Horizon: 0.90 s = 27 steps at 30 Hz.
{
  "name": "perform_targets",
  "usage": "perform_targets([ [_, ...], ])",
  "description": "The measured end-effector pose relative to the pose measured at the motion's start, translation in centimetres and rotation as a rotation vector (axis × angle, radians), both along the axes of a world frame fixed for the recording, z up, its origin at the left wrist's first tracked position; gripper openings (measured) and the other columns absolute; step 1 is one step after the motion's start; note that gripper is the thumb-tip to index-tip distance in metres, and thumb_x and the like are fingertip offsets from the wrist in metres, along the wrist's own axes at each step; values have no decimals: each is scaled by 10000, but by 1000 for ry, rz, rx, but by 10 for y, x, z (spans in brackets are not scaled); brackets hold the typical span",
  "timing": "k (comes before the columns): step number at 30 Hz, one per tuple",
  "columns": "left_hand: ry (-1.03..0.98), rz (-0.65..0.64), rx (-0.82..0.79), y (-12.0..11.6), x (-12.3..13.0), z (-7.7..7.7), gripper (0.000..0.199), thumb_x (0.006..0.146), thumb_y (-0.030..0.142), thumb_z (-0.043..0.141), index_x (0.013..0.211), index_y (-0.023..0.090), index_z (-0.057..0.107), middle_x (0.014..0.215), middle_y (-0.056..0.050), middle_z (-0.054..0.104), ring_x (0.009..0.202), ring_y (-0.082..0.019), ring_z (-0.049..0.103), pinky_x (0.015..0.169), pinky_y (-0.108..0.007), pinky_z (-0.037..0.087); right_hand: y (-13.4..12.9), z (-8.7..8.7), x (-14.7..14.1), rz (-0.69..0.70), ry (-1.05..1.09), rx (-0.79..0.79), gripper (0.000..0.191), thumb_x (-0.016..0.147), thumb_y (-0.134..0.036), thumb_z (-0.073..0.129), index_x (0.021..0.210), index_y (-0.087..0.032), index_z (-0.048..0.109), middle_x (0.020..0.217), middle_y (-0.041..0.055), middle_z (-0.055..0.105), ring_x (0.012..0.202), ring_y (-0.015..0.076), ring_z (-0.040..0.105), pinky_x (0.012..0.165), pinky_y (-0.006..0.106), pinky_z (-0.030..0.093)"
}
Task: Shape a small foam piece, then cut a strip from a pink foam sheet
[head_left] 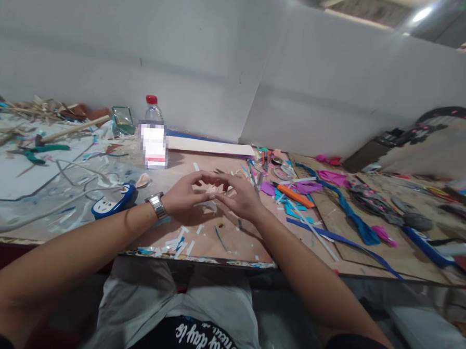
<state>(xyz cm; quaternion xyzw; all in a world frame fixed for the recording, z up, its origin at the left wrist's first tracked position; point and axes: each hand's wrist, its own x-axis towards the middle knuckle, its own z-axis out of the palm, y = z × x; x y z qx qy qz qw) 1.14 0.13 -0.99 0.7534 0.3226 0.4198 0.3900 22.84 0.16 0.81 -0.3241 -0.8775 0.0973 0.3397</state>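
My left hand [187, 194], with a metal watch on the wrist, and my right hand [240, 194] meet over the middle of the table. Fingertips of both are pinched together on a small pale pink piece [212, 188], which looks like thin paper. Fingers cover much of it, so its full shape is hidden. A whitish scrap [208, 204] shows just below the hands. To the left, a peach petal-shaped piece [143, 180] lies on the table beside a blue-and-white power strip [114, 200].
White and blue paper strips [180, 244] litter the front edge. On the right are an orange utility knife [295, 196], scissors [255, 173], a twisted blue paper strip [346, 209] and cardboard [332, 226]. A red-capped bottle [152, 110], a phone-like screen [154, 144] and green-handled pliers [34, 156] stand or lie leftward.
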Motion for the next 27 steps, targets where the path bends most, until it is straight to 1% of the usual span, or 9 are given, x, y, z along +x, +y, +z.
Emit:
perform_targets([
  [5,4,32,-12,-2,0,2,379,801,418,782,1100,199,699,1141,-90,712,1066,-225,658,938,-373,527,1,0,-1,3,-7,9,362,895,-372,726,1216,-223,646,1085,66,761,875,219,697,895,397,429],
  [9,4,58,1,-1,0,3,327,808,410,776,1054,200,732,1100,-86,734,1039,-220,672,936,-365,534,3,-1,0,-2,32,21,325,884,-401,737,1150,-227,669,1049,49,768,828,203,702,890,392,429],
  [14,-5,54,14,1,-1,2,335,802,434,777,1034,197,735,1074,-83,731,1015,-208,672,938,-350,530,4,-2,1,-40,61,30,415,843,-429,773,1188,-230,653,998,46,765,786,199,694,867,391,456],
  [17,-34,61,10,2,-1,1,340,804,440,772,1019,181,721,1055,-87,722,980,-199,670,913,-341,533,2,0,1,-27,75,25,413,856,-426,757,1202,-231,642,991,50,748,802,201,680,833,380,473],
  [20,-89,63,-43,2,0,0,346,828,451,745,1028,171,703,1056,-90,715,945,-187,669,870,-328,537,-1,3,1,-22,91,24,372,886,-412,718,1198,-230,628,1000,54,728,865,212,669,839,378,468],
  [23,-137,59,-99,4,0,-1,362,836,464,735,1037,166,691,1026,-85,714,895,-179,669,813,-314,537,-3,4,0,-53,110,40,271,901,-388,688,1099,-214,627,958,53,713,860,214,657,837,380,451],
  [27,-141,66,-113,6,-1,0,381,838,485,724,1031,159,684,957,-80,712,855,-184,665,754,-307,530,-3,4,0,-74,98,70,158,911,-355,659,941,-205,622,865,40,696,808,209,636,819,381,420],
])
